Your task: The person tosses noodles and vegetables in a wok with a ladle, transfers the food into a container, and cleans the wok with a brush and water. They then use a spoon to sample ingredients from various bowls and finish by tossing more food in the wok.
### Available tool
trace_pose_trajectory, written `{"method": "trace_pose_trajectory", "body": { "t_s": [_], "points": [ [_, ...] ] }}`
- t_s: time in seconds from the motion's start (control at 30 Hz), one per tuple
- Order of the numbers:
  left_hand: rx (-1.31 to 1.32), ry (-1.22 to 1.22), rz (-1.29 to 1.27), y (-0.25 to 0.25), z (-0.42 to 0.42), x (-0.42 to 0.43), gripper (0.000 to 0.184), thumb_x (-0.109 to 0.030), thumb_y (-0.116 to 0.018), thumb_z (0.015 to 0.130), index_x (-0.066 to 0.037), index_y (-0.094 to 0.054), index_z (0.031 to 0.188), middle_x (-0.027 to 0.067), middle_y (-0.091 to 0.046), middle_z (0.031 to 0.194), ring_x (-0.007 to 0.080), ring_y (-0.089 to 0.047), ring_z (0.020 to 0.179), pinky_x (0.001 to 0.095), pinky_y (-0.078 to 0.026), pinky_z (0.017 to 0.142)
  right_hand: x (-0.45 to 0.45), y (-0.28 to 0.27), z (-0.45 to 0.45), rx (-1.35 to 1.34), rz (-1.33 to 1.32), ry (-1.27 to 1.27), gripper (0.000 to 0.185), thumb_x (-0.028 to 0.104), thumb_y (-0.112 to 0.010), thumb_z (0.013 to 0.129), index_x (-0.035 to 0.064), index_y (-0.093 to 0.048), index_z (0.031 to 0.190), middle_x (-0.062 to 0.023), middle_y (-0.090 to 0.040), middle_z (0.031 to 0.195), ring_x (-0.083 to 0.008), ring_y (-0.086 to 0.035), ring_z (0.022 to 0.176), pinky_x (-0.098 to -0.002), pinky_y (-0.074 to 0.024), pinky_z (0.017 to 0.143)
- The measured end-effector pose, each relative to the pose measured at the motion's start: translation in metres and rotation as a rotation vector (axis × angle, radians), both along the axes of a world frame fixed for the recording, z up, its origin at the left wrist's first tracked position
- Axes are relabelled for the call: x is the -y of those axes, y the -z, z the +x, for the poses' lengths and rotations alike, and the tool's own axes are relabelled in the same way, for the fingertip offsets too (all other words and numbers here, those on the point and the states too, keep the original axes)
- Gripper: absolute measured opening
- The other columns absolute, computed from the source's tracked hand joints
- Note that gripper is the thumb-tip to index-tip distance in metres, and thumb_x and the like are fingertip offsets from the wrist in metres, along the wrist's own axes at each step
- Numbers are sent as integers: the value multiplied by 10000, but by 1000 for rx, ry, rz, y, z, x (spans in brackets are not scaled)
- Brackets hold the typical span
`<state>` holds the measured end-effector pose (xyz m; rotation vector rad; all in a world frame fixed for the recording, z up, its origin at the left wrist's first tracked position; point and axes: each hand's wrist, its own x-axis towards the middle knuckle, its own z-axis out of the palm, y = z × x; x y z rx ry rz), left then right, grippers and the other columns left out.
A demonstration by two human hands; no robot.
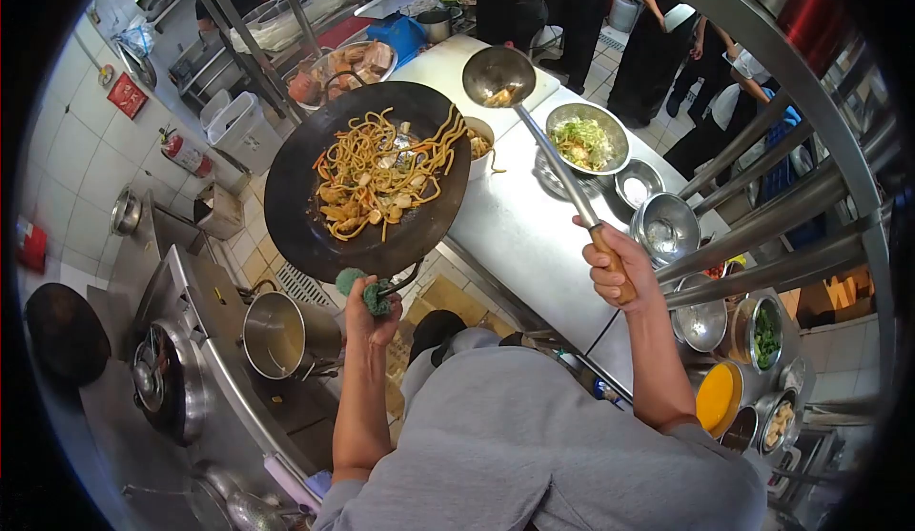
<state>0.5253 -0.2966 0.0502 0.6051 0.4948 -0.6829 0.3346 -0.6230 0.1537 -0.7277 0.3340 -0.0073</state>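
My left hand (372, 314) is closed around a green cloth (355, 283) wrapped on the handle of a large black wok (295, 202). The wok is tilted, and stir-fried noodles (386, 173) with bits of vegetable lie in it. Some strands hang over its right rim beside a bowl (484, 157) that also holds noodles. My right hand (620, 262) grips the wooden handle of a long ladle (562, 164). A little food sits in the ladle's scoop, which is above the steel counter (519, 212), to the right of the wok.
On the counter are a bowl of shredded greens (589, 140) and steel bowls (665, 229). A yellow liquid container (717, 398) stands at right. Metal rails (762, 231) cross the right side. A steel pot (281, 333) is at lower left. Several people stand at the back.
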Motion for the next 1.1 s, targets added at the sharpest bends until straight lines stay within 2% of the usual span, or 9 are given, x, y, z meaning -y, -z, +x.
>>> {"method": "trace_pose_trajectory", "body": {
  "t_s": [0.23,0.33,0.5,0.57,0.6,0.7,0.87,0.97,1.1],
  "points": [
    [20,21,-9,10,-3,-4,109,-186,-598,785,-123,-511,803,41,-554,674,160,-535,533,256,-438,441,-7,-5,8,68,223,-80,436,256,-402,974,67,-330,1360,-7,-421,696,-21,-342,387,-174,-331,315],
    [40,21,12,7,-5,-3,104,-192,-590,794,-125,-510,802,37,-555,674,161,-531,526,257,-442,446,-23,-12,9,-243,-465,3,410,178,-441,947,82,-370,1340,-12,-443,685,-66,-358,397,-213,-345,359],
    [-28,-50,9,-2,-7,5,104,-194,-583,800,-122,-508,795,30,-546,665,157,-524,516,250,-439,437,-21,-27,5,-281,-901,-42,549,139,-513,910,89,-301,1414,-30,-450,663,-97,-460,491,-279,-403,420],
    [-61,-42,-54,8,-6,6,126,-217,-595,805,-116,-539,754,22,-546,645,144,-505,509,237,-435,443,-24,-17,11,-193,-1447,-116,609,145,-538,889,63,-265,1427,-84,-529,699,-170,-532,563,-326,-457,534],
    [-56,-44,-53,5,-5,8,126,-217,-595,805,-116,-539,754,22,-546,645,144,-505,509,237,-435,443,-33,-21,17,-154,-1585,-110,600,143,-543,872,45,-285,1405,-147,-598,771,-282,-591,649,-390,-477,644],
    [-53,-83,-35,0,-10,20,124,-210,-594,808,-114,-539,751,22,-544,645,144,-508,509,237,-441,448,-50,7,24,-141,-1882,-145,563,159,-528,867,46,-315,1377,-179,-629,820,-367,-600,716,-451,-475,669],
    [48,-173,11,8,-3,34,95,-188,-587,809,-116,-526,796,10,-525,666,146,-508,534,255,-444,466,-75,9,15,-145,-1718,-355,526,177,-502,877,22,-332,1349,-200,-633,854,-409,-597,794,-488,-459,724],
    [22,-193,-12,11,3,35,89,-183,-584,810,-119,-528,836,3,-528,692,146,-507,555,263,-435,469,-72,0,10,-39,-1548,-300,523,165,-496,879,1,-327,1346,-201,-635,861,-412,-597,802,-487,-460,734],
    [-43,-238,-35,9,-4,25,89,-177,-582,806,-116,-523,832,15,-525,681,151,-503,537,258,-427,452,-88,13,30,-100,-1710,-308,535,161,-488,885,-12,-307,1357,-214,-631,865,-418,-595,808,-488,-460,746]
  ]
}}
